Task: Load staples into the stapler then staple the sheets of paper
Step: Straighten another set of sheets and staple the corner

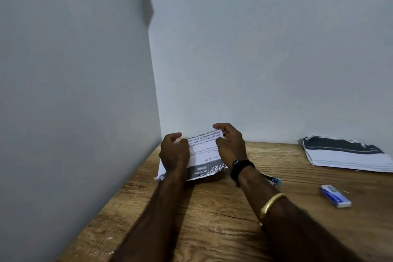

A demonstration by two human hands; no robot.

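Observation:
A small bundle of printed sheets of paper (202, 151) stands tilted on the wooden table (212, 208), near the wall corner. My left hand (174, 153) grips its left edge and my right hand (230, 144) grips its top right corner. Just behind my right wrist a blue and silver stapler (274, 179) lies on the table, mostly hidden by my arm. A blue and white staple box (335, 195) lies farther right, apart from both hands.
A stack of more printed sheets (344, 155) lies at the back right against the wall. Grey walls close the table on the left and at the back. A black watch and a gold bangle are on my right arm.

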